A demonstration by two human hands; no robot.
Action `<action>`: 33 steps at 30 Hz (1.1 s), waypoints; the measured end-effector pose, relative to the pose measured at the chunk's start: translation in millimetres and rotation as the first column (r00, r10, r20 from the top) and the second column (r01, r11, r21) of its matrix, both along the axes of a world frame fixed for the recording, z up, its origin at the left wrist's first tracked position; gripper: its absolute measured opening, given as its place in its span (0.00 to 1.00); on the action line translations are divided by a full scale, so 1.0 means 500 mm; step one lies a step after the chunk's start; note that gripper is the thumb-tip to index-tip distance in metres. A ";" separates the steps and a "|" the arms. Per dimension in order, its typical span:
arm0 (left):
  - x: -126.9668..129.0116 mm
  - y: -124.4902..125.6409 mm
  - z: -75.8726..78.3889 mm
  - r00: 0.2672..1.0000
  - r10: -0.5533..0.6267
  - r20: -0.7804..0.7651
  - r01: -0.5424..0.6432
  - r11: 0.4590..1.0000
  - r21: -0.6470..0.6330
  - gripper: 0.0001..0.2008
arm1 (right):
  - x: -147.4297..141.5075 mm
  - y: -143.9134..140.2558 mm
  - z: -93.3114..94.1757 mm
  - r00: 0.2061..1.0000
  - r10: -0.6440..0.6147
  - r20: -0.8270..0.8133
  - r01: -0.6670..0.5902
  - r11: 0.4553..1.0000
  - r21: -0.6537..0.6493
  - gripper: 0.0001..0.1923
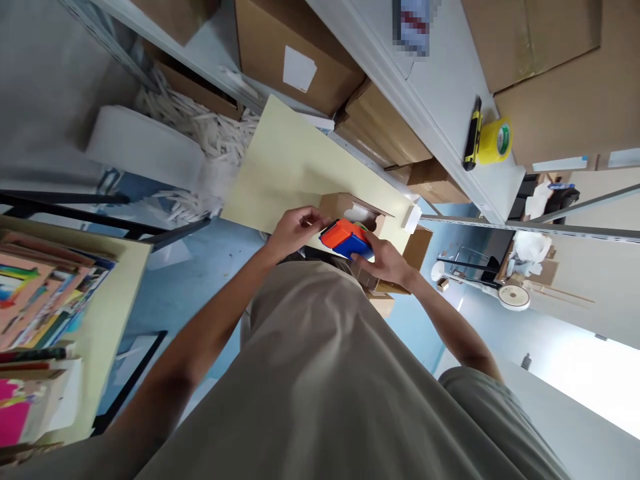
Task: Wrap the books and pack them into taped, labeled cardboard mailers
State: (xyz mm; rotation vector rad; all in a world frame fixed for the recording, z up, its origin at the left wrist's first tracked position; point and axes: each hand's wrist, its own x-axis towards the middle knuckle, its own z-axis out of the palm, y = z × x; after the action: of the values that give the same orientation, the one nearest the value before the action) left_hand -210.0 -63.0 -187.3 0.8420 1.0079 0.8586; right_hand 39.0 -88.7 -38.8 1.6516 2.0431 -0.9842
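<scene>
In the head view, my right hand (387, 260) is wrapped round the right end of an orange and blue tape dispenser (345, 240). A bit of green shows by its fingers, and a dark edge runs along the dispenser's left end. My left hand (295, 233) is close to that left end with its fingertips curled together. Whether a thin piece lies in that pinch is too small to tell. Just behind the dispenser, a small open cardboard box (333, 202) stands on the pale yellow tabletop (285, 153), partly hidden by my hands.
Cardboard boxes (270, 47) sit beneath a grey shelf (440, 80), which carries a yellow tape roll (495, 141) and a utility knife (473, 133). White paper strips (210, 130) heap at left. Books (45, 293) cover a second table. An open carton (417, 257) stands at right.
</scene>
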 end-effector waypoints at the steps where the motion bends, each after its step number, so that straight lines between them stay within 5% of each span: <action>1: 0.012 -0.005 -0.011 0.999 0.029 0.019 -0.029 0.999 -0.020 0.29 | -0.009 0.008 0.006 0.999 -0.023 0.040 0.023 1.000 -0.015 0.25; 8: 0.083 -0.029 -0.068 0.989 0.146 0.031 -0.140 0.978 -0.157 0.22 | -0.035 0.082 0.048 0.971 -0.071 0.227 0.106 0.983 -0.147 0.27; 13: 0.059 0.009 -0.137 0.914 0.383 -0.138 -0.405 0.889 -0.214 0.20 | 0.019 0.135 0.155 0.953 -0.095 0.289 0.178 0.945 -0.276 0.36; 17: 0.066 0.036 -0.192 0.936 0.329 -0.123 -0.351 0.899 -0.261 0.18 | 0.037 0.164 0.211 0.945 -0.130 0.301 0.218 0.934 -0.283 0.40; 33: 0.172 0.041 -0.260 0.967 0.182 -0.175 -0.229 0.924 -0.304 0.20 | 0.003 0.178 0.173 0.872 -0.099 0.480 0.182 0.975 -0.130 0.33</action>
State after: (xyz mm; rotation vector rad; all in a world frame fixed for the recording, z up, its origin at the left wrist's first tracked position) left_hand -124.2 -42.7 -317.1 0.5281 1.3421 0.7883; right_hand 40.2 0.3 47.6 1.7563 1.4929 -0.6864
